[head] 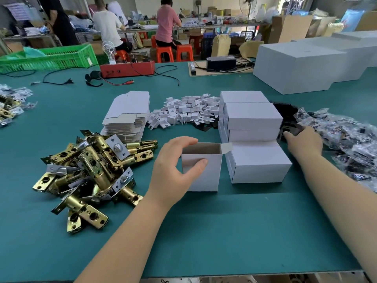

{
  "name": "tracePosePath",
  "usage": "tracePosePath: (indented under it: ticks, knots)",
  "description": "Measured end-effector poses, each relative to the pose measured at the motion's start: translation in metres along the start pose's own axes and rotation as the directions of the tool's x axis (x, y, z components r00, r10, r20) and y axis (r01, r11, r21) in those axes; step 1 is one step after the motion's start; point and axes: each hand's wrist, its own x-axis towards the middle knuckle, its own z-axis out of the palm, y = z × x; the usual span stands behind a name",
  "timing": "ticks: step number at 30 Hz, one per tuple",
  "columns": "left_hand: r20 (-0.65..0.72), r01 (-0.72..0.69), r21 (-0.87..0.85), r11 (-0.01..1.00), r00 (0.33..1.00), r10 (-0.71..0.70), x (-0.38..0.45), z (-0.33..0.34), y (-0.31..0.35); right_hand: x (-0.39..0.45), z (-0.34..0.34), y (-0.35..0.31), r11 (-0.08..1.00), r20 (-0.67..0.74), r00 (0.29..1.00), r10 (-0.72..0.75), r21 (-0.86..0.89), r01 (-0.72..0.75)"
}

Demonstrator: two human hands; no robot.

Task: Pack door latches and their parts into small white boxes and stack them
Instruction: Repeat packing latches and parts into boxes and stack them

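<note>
Head view — left hand [173,168] grips open cardboard box [206,176].

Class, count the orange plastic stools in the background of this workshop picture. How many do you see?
3: one orange plastic stool under the seated person in white, and two side by side, stool and stool, by the person in pink. More may be hidden behind people.

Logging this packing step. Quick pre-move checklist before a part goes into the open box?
1. Open white box upright, top open: ok.
2. Left hand grips the box: ok.
3. Right hand on the black plates behind the closed-box stack: ok; grip cannot tell.
4. Box contents: cannot tell, inside hidden.
5. Brass latches beside the left hand: ok.
6. Side flap sticks outward, clear of the opening: ok.
</note>
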Motion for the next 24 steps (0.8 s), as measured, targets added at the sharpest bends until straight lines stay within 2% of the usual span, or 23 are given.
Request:
tracePosePath:
  ticks: [4,6,12,17,19,22,24]
  knots:
    - [0.054,0.051,-0.024,0.998,0.997,-0.050,-0.004,0.003,-0.002,0.008,0.000,-0.006,0.993,0.022,0.995,0.097,0.066,-0.099]
    - [0.091,0.078,-0.037,0.996,0.993,-0.075,-0.004,0.004,-0.005,0.010,-0.002,-0.008,0.988,0.053,0.994,0.094,0.115,-0.100]
    - [0.013,0.159,-0.210,0.965,0.987,-0.160,-0.001,0.012,-0.007,0.005,-0.012,0.001,0.978,0.030,0.999,0.029,0.203,-0.035]
    - [0.041,0.125,-0.237,0.963,0.992,-0.119,-0.003,0.013,-0.005,-0.007,-0.015,0.016,0.970,0.020,0.995,-0.102,0.224,0.095]
    - [0.044,0.129,-0.237,0.963,0.992,-0.122,-0.003,0.013,-0.005,-0.008,-0.014,0.018,0.952,0.053,0.997,-0.057,0.305,0.038]
    - [0.052,0.107,-0.197,0.974,0.994,-0.099,-0.005,0.012,-0.002,-0.012,-0.014,0.014,0.843,0.163,0.983,0.087,0.514,-0.160]
    - [0.054,0.083,-0.176,0.981,0.996,-0.075,-0.006,0.012,-0.001,-0.014,-0.013,0.011,0.802,0.176,0.978,0.113,0.565,-0.195]
